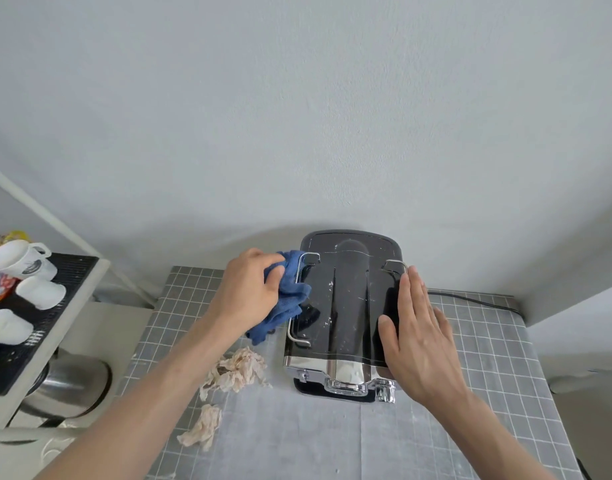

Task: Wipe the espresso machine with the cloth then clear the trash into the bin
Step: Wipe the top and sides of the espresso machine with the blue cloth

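Crumpled tissues (228,379) nearest, left hand (249,289) gripping blue cloth (287,299) against espresso machine (346,317), right hand (415,337) flat on top.

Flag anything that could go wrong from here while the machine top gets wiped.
The blue cloth, gripped by the left hand, is bunched against the wire rail and may snag. White specks on the espresso machine top could be swept onto the table. Crumpled tissues lie near the left forearm and could be knocked off.
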The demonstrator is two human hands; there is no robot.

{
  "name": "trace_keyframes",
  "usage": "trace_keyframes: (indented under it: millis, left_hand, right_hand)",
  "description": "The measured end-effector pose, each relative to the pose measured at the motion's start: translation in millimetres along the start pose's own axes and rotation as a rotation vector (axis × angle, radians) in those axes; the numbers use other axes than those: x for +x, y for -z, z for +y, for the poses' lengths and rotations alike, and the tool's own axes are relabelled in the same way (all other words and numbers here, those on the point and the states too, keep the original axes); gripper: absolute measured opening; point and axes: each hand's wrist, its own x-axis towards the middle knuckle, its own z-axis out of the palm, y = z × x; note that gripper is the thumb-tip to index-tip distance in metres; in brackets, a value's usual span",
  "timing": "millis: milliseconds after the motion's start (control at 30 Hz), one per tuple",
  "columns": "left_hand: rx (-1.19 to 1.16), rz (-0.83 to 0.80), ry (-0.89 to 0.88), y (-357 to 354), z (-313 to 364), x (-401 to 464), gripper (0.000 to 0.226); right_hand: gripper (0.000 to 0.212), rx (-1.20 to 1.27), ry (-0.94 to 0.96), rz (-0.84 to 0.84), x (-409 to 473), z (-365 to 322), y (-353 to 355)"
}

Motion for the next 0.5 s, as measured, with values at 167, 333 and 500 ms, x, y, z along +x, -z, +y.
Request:
trace_keyframes:
  millis: [167, 333, 500]
  left_hand:
    - [-0.074, 0.033, -0.292, -2.6, 36.7, 16.9, 0.034]
    - [0.303, -0.248, -0.391, -28.8, 50.3, 34.8, 0.024]
    - [0.228, -0.439, -0.408, -3.1, 44.1, 11.9, 0.025]
  right_hand:
    - [0.071, 0.006, 0.002, 0.007, -0.5, -0.6, -0.6]
    - [0.073, -0.021, -0.006, 0.012, -1.0, 0.4, -0.7]
    - [0.074, -0.015, -0.006, 0.024, 0.4, -0.5, -2.2]
